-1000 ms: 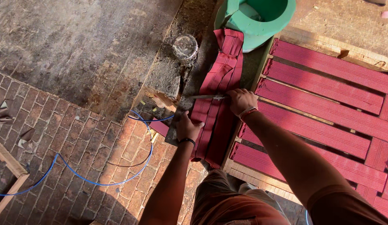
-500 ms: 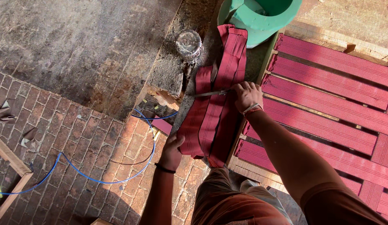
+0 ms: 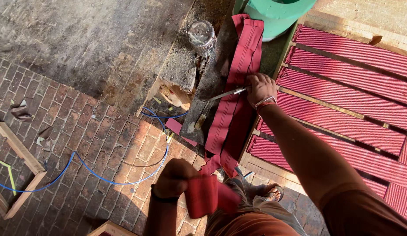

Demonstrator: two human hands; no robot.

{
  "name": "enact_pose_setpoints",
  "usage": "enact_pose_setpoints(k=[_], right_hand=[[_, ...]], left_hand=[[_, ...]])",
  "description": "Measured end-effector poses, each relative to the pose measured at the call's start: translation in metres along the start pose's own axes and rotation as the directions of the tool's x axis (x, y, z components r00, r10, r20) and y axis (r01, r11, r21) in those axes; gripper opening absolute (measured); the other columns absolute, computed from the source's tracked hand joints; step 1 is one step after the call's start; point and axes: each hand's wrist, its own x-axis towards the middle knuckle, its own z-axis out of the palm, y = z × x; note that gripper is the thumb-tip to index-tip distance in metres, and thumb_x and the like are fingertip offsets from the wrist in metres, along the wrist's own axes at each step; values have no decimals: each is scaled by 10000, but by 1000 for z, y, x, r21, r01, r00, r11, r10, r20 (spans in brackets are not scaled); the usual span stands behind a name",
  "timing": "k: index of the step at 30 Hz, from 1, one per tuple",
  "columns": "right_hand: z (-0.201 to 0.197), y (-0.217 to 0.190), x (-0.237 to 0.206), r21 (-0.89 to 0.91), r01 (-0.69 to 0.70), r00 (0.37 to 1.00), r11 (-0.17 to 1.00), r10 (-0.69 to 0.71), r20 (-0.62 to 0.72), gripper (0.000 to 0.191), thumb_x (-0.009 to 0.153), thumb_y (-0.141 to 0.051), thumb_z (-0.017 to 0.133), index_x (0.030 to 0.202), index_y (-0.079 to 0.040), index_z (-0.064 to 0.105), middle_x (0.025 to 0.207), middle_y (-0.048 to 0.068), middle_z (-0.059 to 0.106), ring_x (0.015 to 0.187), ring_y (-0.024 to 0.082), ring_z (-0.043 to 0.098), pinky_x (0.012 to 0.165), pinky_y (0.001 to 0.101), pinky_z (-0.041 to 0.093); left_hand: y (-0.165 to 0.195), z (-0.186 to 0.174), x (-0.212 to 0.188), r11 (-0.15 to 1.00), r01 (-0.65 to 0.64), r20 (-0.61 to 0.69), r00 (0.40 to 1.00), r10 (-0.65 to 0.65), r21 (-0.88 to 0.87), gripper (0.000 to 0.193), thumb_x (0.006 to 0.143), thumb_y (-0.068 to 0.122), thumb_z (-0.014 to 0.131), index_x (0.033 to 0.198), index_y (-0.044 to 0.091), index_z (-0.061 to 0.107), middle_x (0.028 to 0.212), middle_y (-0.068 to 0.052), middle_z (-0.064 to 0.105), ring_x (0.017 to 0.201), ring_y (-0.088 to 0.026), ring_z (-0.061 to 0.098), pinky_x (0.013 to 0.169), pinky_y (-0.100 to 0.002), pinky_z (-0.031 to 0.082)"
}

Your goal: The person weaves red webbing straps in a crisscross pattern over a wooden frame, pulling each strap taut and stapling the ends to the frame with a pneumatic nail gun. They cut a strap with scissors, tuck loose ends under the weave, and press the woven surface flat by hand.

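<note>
My right hand (image 3: 259, 88) grips a metal tool (image 3: 226, 94) with a thin blade, held flat over a long red woven strap (image 3: 238, 87) that runs down beside a wooden frame. My left hand (image 3: 173, 177) is low in the view, closed on the loose lower end of the red strap (image 3: 203, 196), pulled toward my body. The wooden frame (image 3: 264, 168) on the right is laced with several rows of the same red webbing (image 3: 343, 94).
A green plastic tub (image 3: 278, 13) stands at the top. A clear jar (image 3: 201, 35) sits on a rough stone block (image 3: 179, 74). A blue cable (image 3: 103, 172) loops over the brick floor, near a small wooden frame (image 3: 17, 153) at left. My sandalled foot (image 3: 271, 192) is below.
My left hand has drawn back from the strap near the tool down toward my body, carrying the strap's end. The right hand stays on the tool over the strap.
</note>
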Motion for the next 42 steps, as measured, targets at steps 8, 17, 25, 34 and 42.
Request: enact_pose_setpoints(k=[8,17,25,34,42], right_hand=[[-100,7,-201,717,-626,755,306,469,459,437,1011,-395,701,981,41,715,893,102,700,825,185,609,754,338,481],[-286,34,-378,747,-201,770,-633,369,521,702,1024,-549,440,1387,35,579,1390,187,615,1283,313,577,1096,450,444],[-383,108,-419,957,11,753,-289,633,182,334,1068,-225,560,1340,-31,564,1302,106,664,1187,247,667,1008,399,539],[-377,180,-413,994,101,669,-52,742,-29,347,1036,31,616,1363,-69,553,1093,80,674,938,211,669,780,324,553],[-321,152,-435,724,-667,371,178,921,116,682,886,19,730,1488,-170,470,1075,61,701,875,165,691,688,298,602]], left_hand=[[-89,92,60,914,164,-145,982,-117,372,171,1091,157,718,1046,-3,678,937,38,624,893,-66,545,832,-264,456],[-208,254,133,835,316,185,882,-433,450,264,1064,247,607,1227,39,609,1108,-4,664,1049,-88,600,951,-275,511],[-316,307,146,347,375,-23,708,-706,860,264,1039,166,664,1151,-59,583,918,-139,454,815,-218,435,749,-395,419],[-327,273,137,133,189,10,541,-841,973,342,969,243,692,1172,-11,588,1003,-141,621,915,-242,600,828,-377,509],[-331,191,171,219,244,-29,727,-686,945,472,908,329,674,1285,52,610,1279,-105,723,1202,-224,684,985,-369,547]])
